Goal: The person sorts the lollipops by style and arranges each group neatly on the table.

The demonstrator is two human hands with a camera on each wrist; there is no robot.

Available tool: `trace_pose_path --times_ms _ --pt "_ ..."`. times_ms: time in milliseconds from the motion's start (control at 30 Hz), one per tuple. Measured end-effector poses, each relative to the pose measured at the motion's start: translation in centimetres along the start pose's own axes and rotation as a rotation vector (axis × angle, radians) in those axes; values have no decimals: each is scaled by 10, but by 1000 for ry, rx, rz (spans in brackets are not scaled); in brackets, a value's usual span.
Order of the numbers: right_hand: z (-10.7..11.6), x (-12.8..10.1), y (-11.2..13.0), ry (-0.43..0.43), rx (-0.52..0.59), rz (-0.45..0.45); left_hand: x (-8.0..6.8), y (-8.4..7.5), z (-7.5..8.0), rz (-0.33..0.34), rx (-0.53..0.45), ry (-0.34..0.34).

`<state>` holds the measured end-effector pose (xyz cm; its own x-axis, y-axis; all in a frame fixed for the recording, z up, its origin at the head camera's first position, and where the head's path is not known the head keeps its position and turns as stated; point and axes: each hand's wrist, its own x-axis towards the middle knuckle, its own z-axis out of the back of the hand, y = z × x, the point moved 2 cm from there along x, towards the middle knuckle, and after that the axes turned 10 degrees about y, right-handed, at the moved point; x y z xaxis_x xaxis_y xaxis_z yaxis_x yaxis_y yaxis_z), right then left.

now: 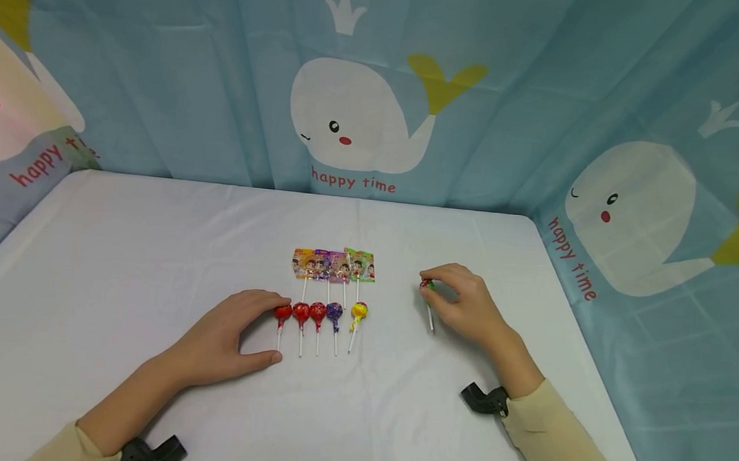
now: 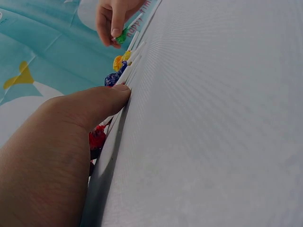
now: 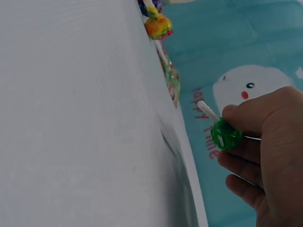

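- Right hand [image 1: 465, 303] has the green lollipop [image 1: 427, 286] in a fingertip grip, stick pointing down at the counter [image 1: 158, 249], well right of the lollipop row [image 1: 319, 314].
- Left hand [image 1: 241, 335] lies loose, fingertips at the red lollipop [image 1: 282, 314] on the row's left end.
- I'd lay the green one just right of the yellow lollipop [image 1: 358, 311], stick parallel.

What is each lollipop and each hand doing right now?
Green lollipop: pinched in the right hand.
Red lollipop: lying flat, the left hand touches it.
Purple lollipop: lying flat in the row.
Yellow lollipop: lying flat, row's end.
Flat wrapped lollipops: lying side by side, untouched.
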<state>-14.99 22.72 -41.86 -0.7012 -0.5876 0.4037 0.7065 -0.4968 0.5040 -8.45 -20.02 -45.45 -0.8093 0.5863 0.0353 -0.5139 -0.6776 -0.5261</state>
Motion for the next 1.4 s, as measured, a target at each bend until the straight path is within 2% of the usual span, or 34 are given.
trace_pose_path --times_ms 267,1000,1400 --pt "-13 9 9 54 5 -30 0 1 -1 -1 -2 -3" --pt "-43 29 29 163 29 70 -1 -2 1 -15 -4 -13" --pt "-54 31 33 220 7 43 -1 0 0 -37 11 -24"
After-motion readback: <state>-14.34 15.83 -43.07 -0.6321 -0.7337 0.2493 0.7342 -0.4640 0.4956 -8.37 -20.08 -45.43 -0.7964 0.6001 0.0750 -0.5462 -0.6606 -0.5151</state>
